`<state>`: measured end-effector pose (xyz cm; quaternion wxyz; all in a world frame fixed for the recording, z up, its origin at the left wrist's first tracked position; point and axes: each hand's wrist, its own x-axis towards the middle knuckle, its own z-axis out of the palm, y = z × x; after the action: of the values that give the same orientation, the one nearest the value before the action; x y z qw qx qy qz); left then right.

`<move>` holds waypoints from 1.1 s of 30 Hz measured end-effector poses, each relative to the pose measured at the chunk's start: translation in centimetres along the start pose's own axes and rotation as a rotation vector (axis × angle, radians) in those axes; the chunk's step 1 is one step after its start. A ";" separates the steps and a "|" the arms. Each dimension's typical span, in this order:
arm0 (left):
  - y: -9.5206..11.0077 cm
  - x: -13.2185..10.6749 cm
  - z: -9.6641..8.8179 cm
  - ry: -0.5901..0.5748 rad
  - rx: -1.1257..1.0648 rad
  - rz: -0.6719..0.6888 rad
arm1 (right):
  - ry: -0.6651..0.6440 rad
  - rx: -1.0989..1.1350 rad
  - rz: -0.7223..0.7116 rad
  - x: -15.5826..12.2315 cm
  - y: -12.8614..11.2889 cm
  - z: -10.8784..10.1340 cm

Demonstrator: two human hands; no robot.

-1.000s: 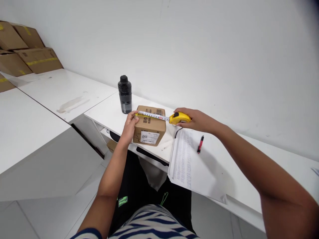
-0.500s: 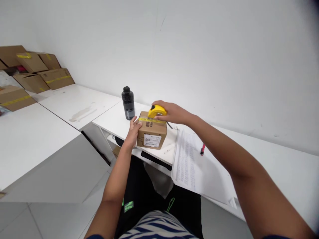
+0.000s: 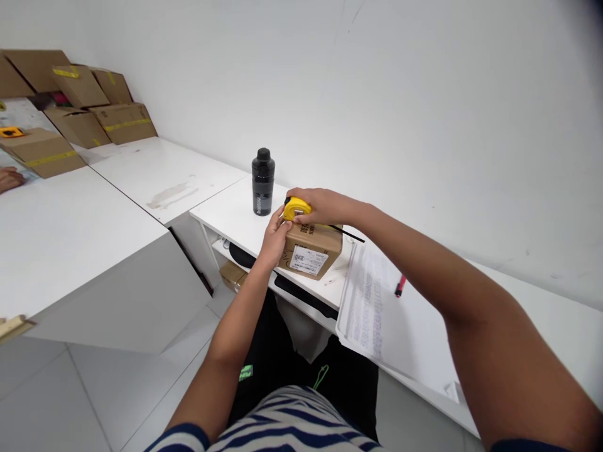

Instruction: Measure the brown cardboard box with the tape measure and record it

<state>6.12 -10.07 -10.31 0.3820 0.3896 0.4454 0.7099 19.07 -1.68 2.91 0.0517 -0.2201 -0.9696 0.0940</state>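
A small cardboard box (image 3: 311, 251) with a white label stands on the white desk (image 3: 235, 216) in front of me. My right hand (image 3: 320, 204) is closed around a yellow tape measure (image 3: 295, 208), held over the box's top left corner. My left hand (image 3: 274, 235) rests against the box's left side, its fingertips up at the tape measure. Whether those fingers pinch the tape's end is hidden.
A black bottle (image 3: 262, 181) stands just left of the box. A printed sheet (image 3: 377, 301) and a red pen (image 3: 401, 285) lie to the right. Several cardboard boxes (image 3: 80, 107) are stacked at far left, where another person's hand (image 3: 9, 179) shows.
The tape, stretched across the box top one second ago, has drawn back in. My right hand has carried the tape measure left to the box's left corner, meeting my left hand.
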 end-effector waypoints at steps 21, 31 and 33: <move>0.9 0.6 -0.2 0.011 0.258 0.055 | 0.025 0.166 0.335 -14.8 5.5 0.1; 0.5 1.0 -0.3 0.006 0.252 0.068 | 0.062 0.176 0.298 -14.5 5.9 0.1; 0.4 1.0 -0.4 0.006 0.248 0.072 | 0.081 0.155 0.276 -13.8 6.0 0.1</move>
<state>5.31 -9.43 -9.83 0.3037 0.4476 0.5168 0.6636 33.92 -2.39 0.77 0.0942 -0.3501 -0.9172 0.1655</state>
